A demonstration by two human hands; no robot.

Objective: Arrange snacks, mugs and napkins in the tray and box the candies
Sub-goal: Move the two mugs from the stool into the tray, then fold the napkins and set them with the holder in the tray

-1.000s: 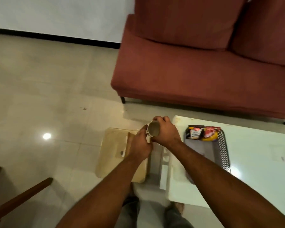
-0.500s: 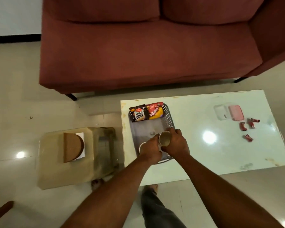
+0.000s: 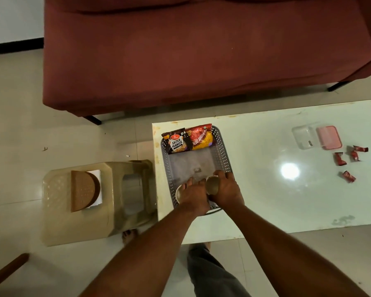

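A grey perforated tray (image 3: 222, 151) lies on the left end of a white table (image 3: 266, 200). Two snack packets rest at its far end: salted peanuts (image 3: 176, 142) and a red-yellow bhujia pack (image 3: 201, 137). My left hand (image 3: 194, 197) grips one pale mug (image 3: 178, 192) and my right hand (image 3: 227, 189) grips another mug (image 3: 211, 184), both low over the tray's near end. White napkins (image 3: 95, 174) lie under a brown holder (image 3: 83, 189) on a stool. Several red candies (image 3: 349, 159) lie near a clear box (image 3: 303, 137) and its pink lid (image 3: 328, 140).
A beige plastic stool (image 3: 77, 219) stands left of the table. A dark red sofa (image 3: 201, 50) fills the far side. A wooden armrest (image 3: 7, 271) shows at the bottom left. My feet and legs stand at the table's near edge.
My view swung from the stool to the table. Both hands carried the mugs from beside the stool across to the tray and lowered them toward its near end.
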